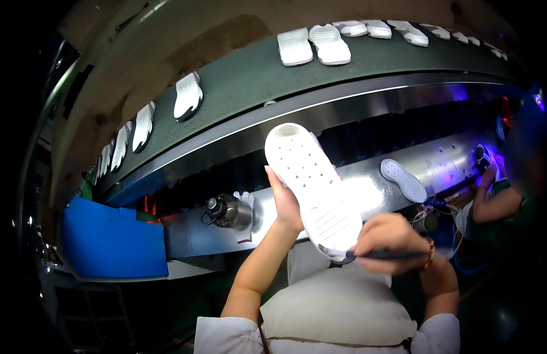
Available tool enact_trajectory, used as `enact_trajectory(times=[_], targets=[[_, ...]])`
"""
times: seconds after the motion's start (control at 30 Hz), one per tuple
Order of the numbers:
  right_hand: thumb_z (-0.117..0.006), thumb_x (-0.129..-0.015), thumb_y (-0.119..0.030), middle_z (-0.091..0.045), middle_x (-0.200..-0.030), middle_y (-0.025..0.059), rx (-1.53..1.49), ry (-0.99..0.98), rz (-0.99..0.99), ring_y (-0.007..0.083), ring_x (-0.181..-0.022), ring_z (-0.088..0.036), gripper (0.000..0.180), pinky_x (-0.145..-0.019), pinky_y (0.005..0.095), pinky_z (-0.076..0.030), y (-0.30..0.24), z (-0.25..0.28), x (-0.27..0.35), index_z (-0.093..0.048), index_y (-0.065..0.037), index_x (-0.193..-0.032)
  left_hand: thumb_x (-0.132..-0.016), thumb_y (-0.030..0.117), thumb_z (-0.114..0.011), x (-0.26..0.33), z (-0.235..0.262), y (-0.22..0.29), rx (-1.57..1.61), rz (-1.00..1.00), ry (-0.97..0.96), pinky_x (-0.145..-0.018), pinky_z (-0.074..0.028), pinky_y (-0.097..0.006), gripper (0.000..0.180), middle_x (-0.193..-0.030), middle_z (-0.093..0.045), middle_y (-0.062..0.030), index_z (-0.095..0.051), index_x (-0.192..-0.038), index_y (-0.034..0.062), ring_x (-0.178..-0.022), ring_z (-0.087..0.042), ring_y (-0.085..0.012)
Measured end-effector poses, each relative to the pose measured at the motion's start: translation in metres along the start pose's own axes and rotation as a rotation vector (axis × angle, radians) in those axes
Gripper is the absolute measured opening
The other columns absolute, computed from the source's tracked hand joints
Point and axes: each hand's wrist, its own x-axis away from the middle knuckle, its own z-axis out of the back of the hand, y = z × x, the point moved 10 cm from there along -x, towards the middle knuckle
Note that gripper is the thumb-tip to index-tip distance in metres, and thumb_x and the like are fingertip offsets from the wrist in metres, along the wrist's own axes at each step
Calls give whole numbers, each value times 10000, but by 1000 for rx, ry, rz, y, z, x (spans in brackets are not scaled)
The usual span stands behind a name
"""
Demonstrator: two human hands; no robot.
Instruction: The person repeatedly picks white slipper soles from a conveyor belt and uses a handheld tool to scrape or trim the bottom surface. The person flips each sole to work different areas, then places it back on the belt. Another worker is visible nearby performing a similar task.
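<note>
A white shoe sole [312, 183] with small holes at its far half and grooves toward its near end is tilted up in front of me. My left hand [287, 203] grips its left edge, the thumb along the side and the other fingers mostly hidden behind. At the sole's near end, my right hand [388, 239] is closed around a slim dark handheld tool [400, 255], blurred, possibly a brush or pen. Its tip meets the sole's dark-edged near rim, or lies very close to it.
Beyond the metal rail, a green conveyor belt [238, 82] carries several white soles [329, 46]. On the metal bench [188, 233] stand a dark bottle [229, 212] beside white gloves [245, 235], and another pale sole [403, 180]. A blue box [114, 236] is left; another person's hand [489, 175] works right.
</note>
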Motion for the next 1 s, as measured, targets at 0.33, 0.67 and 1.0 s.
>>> enact_trajectory(times=[0.33, 0.67, 1.0], targets=[[-685, -621, -21, -629, -826, 65, -235, 133, -53, 179, -770, -576, 189, -702, 288, -455, 21, 13, 3, -616, -56, -794, -713, 749, -188, 0, -19, 36, -45, -208, -58, -839, -395, -516, 843, -1099, -485, -200, -347, -1235, 107, -972, -490, -392], [-648, -649, 28, -617, -870, 123, -752, 283, -198, 200, -887, -562, 177, -832, 310, -417, 76, 21, 24, -614, -7, -819, -748, 711, -214, -7, -52, 66, -233, -419, -108, -847, -424, -481, 826, -1114, -464, -211, -316, -1241, 57, -973, -519, -326], [-600, -703, 50, -605, -908, 143, -779, 466, -335, 164, -863, -572, 189, -809, 273, -436, 66, -4, 18, -562, 29, -887, -765, 685, -232, 13, -50, 0, -127, -203, -269, -910, -372, -454, 857, -1255, -367, -195, -215, -1306, 21, -1093, -435, -347]])
